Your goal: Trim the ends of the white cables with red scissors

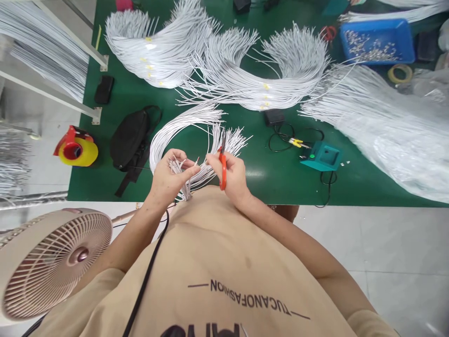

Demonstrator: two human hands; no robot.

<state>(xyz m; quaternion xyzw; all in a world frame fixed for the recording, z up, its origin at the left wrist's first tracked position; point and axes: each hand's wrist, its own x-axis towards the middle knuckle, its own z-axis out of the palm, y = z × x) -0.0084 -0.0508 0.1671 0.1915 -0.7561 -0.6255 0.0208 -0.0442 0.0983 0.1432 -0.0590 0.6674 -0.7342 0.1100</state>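
Looped bundle of thin white insulated wires [182,135]: cut ends gathered in my left hand [170,177], fingers closed around them, one strand pinched between thumb and forefinger tip. The loop runs outward past my knuckles onto the green mat-covered table [245,187].

My right hand [233,175] is wrapped around the orange-handled scissors [222,161], blades pointing away from my fingers, lying against the fanned wire ends; whether the blades are parted I cannot tell.

Risks, as I judge them: blade tips sit close to my left fingertips, so a slip could nick skin or cut a neighbouring strand. A loose grip would let the ends splay. Teal metal box [322,157] lies well beyond my right fingers.
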